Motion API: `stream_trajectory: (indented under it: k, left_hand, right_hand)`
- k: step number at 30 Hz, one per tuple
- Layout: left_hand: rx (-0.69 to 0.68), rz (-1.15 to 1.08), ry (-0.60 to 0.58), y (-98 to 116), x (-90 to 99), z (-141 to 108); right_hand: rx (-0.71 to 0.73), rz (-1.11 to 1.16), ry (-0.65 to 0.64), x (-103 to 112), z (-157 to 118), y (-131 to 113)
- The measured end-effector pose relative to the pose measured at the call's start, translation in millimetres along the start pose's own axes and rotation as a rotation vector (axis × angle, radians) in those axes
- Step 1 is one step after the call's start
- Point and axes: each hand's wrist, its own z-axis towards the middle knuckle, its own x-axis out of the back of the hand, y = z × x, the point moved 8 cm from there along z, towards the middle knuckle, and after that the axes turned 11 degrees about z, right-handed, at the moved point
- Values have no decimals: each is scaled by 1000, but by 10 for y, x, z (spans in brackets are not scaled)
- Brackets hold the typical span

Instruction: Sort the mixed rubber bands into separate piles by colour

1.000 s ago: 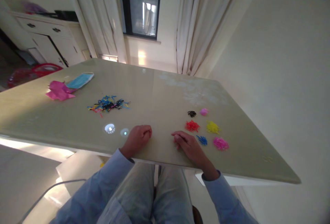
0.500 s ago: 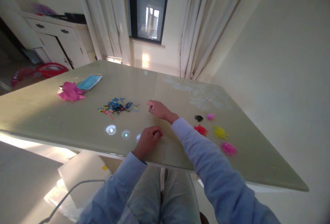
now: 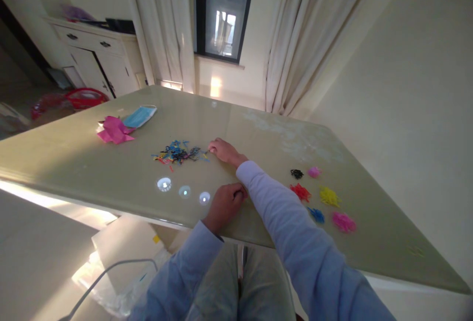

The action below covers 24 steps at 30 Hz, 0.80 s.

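A mixed pile of small coloured bands (image 3: 179,152), blue, black, yellow and red, lies left of centre on the glossy table (image 3: 121,178). My right hand (image 3: 220,149) is at the pile's right edge, fingertips pinched together; what they hold is too small to make out. Near the front edge my left hand (image 3: 229,203) rests with curled fingers, their inner side hidden. Sorted heaps lie at the right: black (image 3: 296,174), light pink (image 3: 314,172), red (image 3: 300,192), yellow (image 3: 329,196), blue (image 3: 317,214) and bright pink (image 3: 344,222).
A blue face mask (image 3: 140,116) and a crumpled pink sheet (image 3: 115,130) lie at the table's back left. A white cabinet (image 3: 99,57) stands beyond. Below the front edge are a pale box (image 3: 125,247) and a grey cable.
My right hand has come closer to the mixed pile, its fingers now drawn together. The view has shifted, and the blue heap at the right now shows beside my sleeve.
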Motion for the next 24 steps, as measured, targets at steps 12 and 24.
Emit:
stream_trajectory:
  k: [12,24]
  left_hand:
    - [-21,-42,33,2,24,16]
    - [32,-35,28,-41,30,26]
  right_hand:
    - [-6,-10,19,-27,-95,-108]
    - [-61,291,163,70,-379,16]
